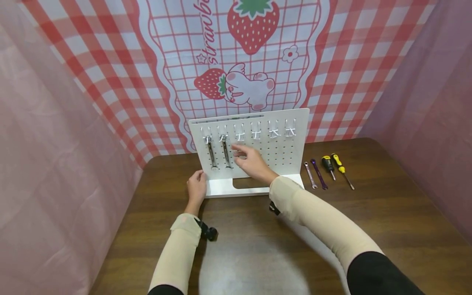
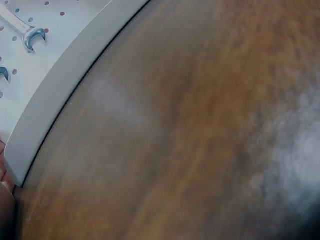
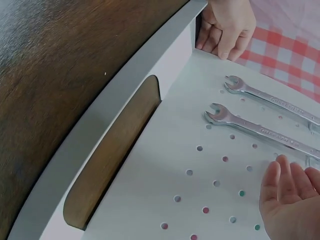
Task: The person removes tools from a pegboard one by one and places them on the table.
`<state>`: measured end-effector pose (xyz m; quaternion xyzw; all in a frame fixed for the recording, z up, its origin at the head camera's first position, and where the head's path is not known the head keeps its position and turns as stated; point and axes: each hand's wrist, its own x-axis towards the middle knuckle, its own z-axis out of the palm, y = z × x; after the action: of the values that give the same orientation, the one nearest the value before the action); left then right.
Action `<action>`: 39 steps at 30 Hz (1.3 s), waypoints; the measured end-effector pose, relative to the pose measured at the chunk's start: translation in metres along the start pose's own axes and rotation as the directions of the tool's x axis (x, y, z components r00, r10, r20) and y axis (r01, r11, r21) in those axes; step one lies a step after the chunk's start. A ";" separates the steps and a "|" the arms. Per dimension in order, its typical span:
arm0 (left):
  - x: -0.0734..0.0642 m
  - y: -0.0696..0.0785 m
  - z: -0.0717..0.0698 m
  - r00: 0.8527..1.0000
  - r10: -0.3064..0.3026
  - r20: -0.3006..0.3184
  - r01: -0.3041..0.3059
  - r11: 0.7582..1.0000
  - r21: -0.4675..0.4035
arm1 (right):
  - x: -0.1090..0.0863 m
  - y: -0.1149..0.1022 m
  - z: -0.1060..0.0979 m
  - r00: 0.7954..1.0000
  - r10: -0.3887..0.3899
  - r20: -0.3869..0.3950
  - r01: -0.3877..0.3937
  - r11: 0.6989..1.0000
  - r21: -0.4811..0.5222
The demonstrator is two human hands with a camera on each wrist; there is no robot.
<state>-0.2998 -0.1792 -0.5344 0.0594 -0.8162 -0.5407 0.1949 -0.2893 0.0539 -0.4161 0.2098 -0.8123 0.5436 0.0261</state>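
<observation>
A white pegboard (image 1: 273, 157) stands upright on its base, with several hooks along its top. Two silver combination wrenches hang at its left: an outer wrench (image 1: 211, 155) and an inner wrench (image 1: 226, 153). My left hand (image 1: 196, 188) grips the lower left edge of the board, fingers curled at the corner. In front of the board, just right of the inner wrench, is my right hand (image 1: 252, 164). Its fingers (image 3: 285, 185) are loosely bent and hold nothing. The open ends of both wrenches point down. In the left wrist view the left hand (image 2: 6, 200) is mostly cut off.
Right of the board on the brown table (image 1: 243, 246) lie a small silver wrench (image 1: 310, 175), a purple wrench (image 1: 319, 174), a stubby black-and-yellow screwdriver (image 1: 328, 166) and a longer yellow screwdriver (image 1: 342, 170). A checked strawberry cloth (image 1: 335, 61) hangs behind.
</observation>
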 end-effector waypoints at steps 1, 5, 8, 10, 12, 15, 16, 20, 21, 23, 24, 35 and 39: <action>0.000 0.000 0.000 1.000 0.000 0.001 0.000 1.000 0.000 | 0.000 -0.001 0.000 1.000 0.009 0.003 -0.009 1.000 0.010; 0.001 0.000 0.000 1.000 0.007 0.004 -0.007 1.000 -0.002 | 0.004 -0.002 0.004 1.000 0.021 0.007 -0.021 1.000 0.009; 0.002 -0.001 0.000 1.000 0.010 0.000 -0.010 1.000 -0.002 | 0.007 -0.002 0.009 1.000 0.020 0.012 -0.020 1.000 0.016; 0.002 -0.001 0.000 1.000 0.008 0.000 -0.008 1.000 -0.007 | 0.009 -0.003 0.013 1.000 0.026 0.014 -0.026 0.999 0.032; 0.002 -0.001 0.000 1.000 0.005 -0.001 -0.005 1.000 -0.008 | 0.010 -0.005 0.017 0.999 0.034 0.010 -0.034 0.998 0.050; 0.002 -0.001 0.000 1.000 0.007 -0.002 -0.007 1.000 0.002 | 0.013 -0.007 0.022 0.999 0.048 -0.006 -0.048 0.996 0.071; 0.002 -0.001 0.000 1.000 0.009 -0.004 -0.009 1.000 0.007 | 0.014 -0.007 0.024 0.998 0.054 -0.011 -0.053 0.995 0.083; 0.001 -0.002 -0.001 1.000 0.013 -0.002 -0.013 1.000 0.003 | 0.019 -0.006 0.030 0.996 0.088 -0.029 -0.083 0.989 0.121; 0.001 -0.002 -0.001 1.000 0.015 -0.002 -0.015 1.000 0.000 | 0.020 -0.005 0.031 0.995 0.098 -0.028 -0.094 0.987 0.129; 0.000 -0.002 -0.001 1.000 0.024 -0.007 -0.024 1.000 -0.008 | 0.020 -0.004 0.033 0.994 0.109 -0.030 -0.104 0.986 0.132; 0.000 -0.002 -0.001 1.000 0.028 -0.009 -0.029 1.000 -0.013 | 0.020 -0.003 0.033 0.993 0.111 -0.033 -0.106 0.986 0.128; 0.000 -0.001 -0.001 1.000 0.025 -0.008 -0.025 1.000 -0.006 | 0.022 0.005 0.037 0.996 0.077 -0.050 -0.074 0.996 0.059; 0.001 -0.002 -0.001 1.000 -0.004 0.006 0.004 1.000 -0.005 | 0.021 0.008 0.039 0.997 0.065 -0.032 -0.063 0.995 0.074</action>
<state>-0.3005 -0.1807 -0.5358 0.0591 -0.8152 -0.5435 0.1915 -0.3040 0.0151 -0.4334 0.1752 -0.7976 0.5771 0.0147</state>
